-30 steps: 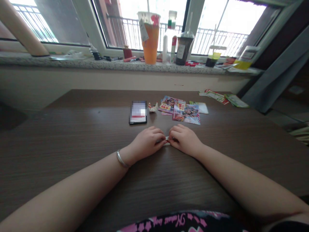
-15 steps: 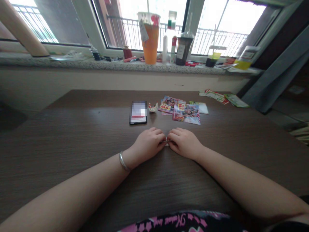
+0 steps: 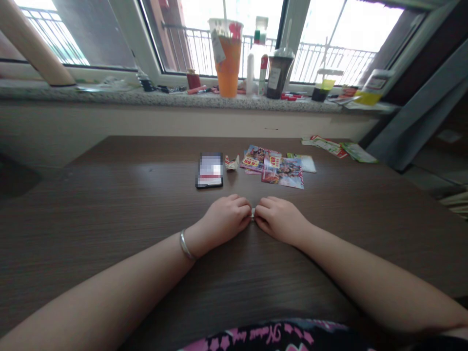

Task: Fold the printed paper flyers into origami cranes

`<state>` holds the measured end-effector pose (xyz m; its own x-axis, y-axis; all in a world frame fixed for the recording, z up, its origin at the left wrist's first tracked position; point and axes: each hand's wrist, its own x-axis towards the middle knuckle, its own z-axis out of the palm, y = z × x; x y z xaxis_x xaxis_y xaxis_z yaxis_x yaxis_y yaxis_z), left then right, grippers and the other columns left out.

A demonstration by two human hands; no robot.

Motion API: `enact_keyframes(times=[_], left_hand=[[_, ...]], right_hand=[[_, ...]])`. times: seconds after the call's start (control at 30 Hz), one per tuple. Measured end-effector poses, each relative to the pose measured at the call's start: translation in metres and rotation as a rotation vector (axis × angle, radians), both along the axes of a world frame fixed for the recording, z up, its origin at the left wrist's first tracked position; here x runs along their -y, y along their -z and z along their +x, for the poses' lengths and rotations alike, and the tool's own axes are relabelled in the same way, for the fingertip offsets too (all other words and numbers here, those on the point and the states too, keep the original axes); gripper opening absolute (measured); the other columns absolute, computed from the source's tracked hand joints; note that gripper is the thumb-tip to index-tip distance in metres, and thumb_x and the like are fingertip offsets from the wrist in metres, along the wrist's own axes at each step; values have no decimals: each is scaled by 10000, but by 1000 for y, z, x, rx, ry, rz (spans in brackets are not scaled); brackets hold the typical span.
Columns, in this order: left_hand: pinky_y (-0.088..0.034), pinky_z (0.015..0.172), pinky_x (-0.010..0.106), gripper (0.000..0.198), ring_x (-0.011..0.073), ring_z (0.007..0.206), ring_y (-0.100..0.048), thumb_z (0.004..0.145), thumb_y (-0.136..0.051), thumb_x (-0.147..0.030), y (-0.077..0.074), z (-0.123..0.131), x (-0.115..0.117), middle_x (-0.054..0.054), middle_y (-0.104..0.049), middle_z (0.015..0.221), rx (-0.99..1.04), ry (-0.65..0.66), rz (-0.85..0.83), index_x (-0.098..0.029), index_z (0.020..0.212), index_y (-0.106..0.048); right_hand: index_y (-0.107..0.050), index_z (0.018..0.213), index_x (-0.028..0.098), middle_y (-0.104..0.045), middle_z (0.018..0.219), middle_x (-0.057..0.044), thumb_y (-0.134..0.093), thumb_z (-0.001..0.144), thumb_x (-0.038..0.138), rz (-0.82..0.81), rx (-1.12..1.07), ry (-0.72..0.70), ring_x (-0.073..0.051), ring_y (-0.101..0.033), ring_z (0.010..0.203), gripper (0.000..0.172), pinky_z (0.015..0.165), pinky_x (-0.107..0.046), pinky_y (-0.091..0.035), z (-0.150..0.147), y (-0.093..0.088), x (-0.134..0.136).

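Wood grain runs dark brown across our tabletop [image 3: 234, 287], below a bright window [image 3: 365, 24]. Near its middle we have a small pale piece [image 3: 252, 214], mostly hidden, so we cannot tell what it is. Our left hand [image 3: 227, 215] grasps its left end with curled fingers, and our right hand [image 3: 281, 219] grips the right end likewise. We wear a silver bracelet [image 3: 185, 245] on the left wrist. Just beyond our hands lie a black-edged device [image 3: 210, 181], a crumpled wrapper [image 3: 231, 164] and, to the right, overlapping printed cards [image 3: 282, 173]. Farther off, our speckled sill [image 3: 183, 100] bears an orange drink [image 3: 229, 70].
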<state>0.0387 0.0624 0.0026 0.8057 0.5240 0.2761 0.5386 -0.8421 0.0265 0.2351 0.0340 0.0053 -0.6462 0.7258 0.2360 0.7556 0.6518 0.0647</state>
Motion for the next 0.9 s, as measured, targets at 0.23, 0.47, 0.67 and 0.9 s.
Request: enact_keyframes(times=[0.23,0.47,0.67,0.9], left_hand=[[-493,796,338,183,206,856,-580,911,-498,-233,-1,-1,0,69,-652,916,-62,5,26,-153,885,-660],[-487,761,322,216,193,818,-568,928,-476,-267,-3,-2,1,66,-629,870,-41,22,32,-161,852,-648],[-483,708,305,261,179,758,-559,941,-465,-256,1,-5,-2,59,-612,803,-34,29,56,-170,797,-665],[-484,925,342,162,202,1043,-570,931,-499,-213,6,-7,-6,83,-636,1139,122,96,10,-167,923,-654]], right_hand=[[-626,891,178,-625,863,-79,-510,906,166,-29,121,146,-205,-587,791,117,603,-298,-388,-12,-12,18],[-617,910,176,-641,897,-69,-475,923,145,-47,170,210,-209,-605,817,146,594,-288,-388,-15,-18,23],[-637,977,209,-668,972,-47,-469,961,247,13,96,87,-194,-610,912,173,689,-275,-410,6,-2,-4],[-679,943,205,-689,1033,-53,-464,964,297,-20,-20,104,-176,-622,952,235,749,-259,-441,13,5,-15]])
